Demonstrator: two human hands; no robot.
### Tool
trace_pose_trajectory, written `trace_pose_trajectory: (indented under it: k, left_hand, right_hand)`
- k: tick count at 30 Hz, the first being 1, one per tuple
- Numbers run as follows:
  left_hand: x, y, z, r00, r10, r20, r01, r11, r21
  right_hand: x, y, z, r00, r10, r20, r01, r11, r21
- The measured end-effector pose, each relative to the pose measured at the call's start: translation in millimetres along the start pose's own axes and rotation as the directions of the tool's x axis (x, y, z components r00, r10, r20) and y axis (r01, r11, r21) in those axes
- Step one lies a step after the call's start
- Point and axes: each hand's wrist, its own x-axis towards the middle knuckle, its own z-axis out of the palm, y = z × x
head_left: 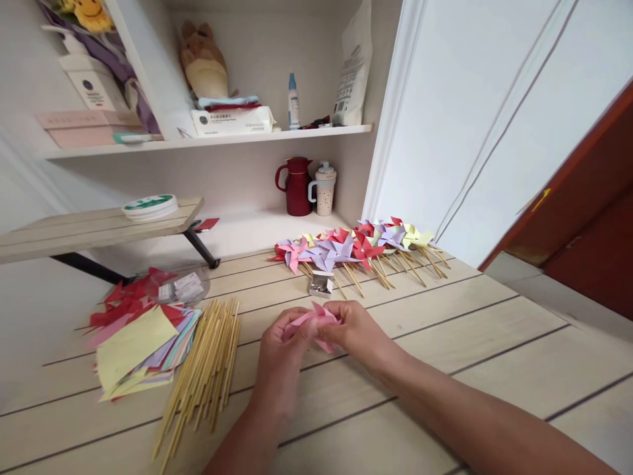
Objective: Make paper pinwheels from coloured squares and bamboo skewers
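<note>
A pink paper pinwheel [324, 316] is between my two hands above the table, its folded blades partly covered by the fingers. My left hand [289, 336] is closed on its left side, with the thumb pressing near its middle. On the other side, my right hand [353, 326] pinches the paper between thumb and fingers. Just beyond the hands sits a small open box [321, 284] of metal pins. Behind it lie several finished pinwheels [331, 251] on sticks, in purple, red, pink and yellow.
Wooden sticks [205, 363] lie in a bundle at left, beside a stack of coloured paper sheets [133, 349]. Red paper pieces [131, 300] and a clear container [190, 287] are behind. A small raised shelf [99, 227] stands at back left; a red jug [298, 188] and a cup [325, 191] stand behind.
</note>
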Motion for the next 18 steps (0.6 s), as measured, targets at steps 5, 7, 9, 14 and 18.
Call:
trace_pose_trajectory:
  k: [5, 7, 9, 14, 18]
  left_hand:
    - [-1, 0, 2.1, 0.999, 0.015, -0.053, -0.012, 0.999, 0.053]
    - [-1, -1, 2.3, 0.995, 0.011, -0.097, -0.004, 0.997, 0.077]
    - [1, -2, 1.0, 0.986, -0.007, -0.167, 0.018, 0.998, 0.064]
    - [7, -4, -7.2, 0.95, -0.052, -0.308, 0.045, 0.999, -0.031]
    - [6, -4, -8.8, 0.96, -0.05, -0.275, 0.031, 0.997, -0.073]
  right_hand:
    - [2, 5, -1, 1.0, 0.015, 0.012, -0.015, 1.0, -0.026]
    - [3, 8, -2, 0.999, -0.011, 0.032, 0.012, 0.999, -0.032]
    - [4, 11, -3, 0.998, -0.036, 0.056, 0.038, 0.999, -0.028]
    - [5, 12, -3, 0.995, -0.024, 0.093, 0.024, 1.0, 0.005]
    - [4, 14, -4, 0.99, -0.069, 0.121, 0.07, 0.998, -0.005]
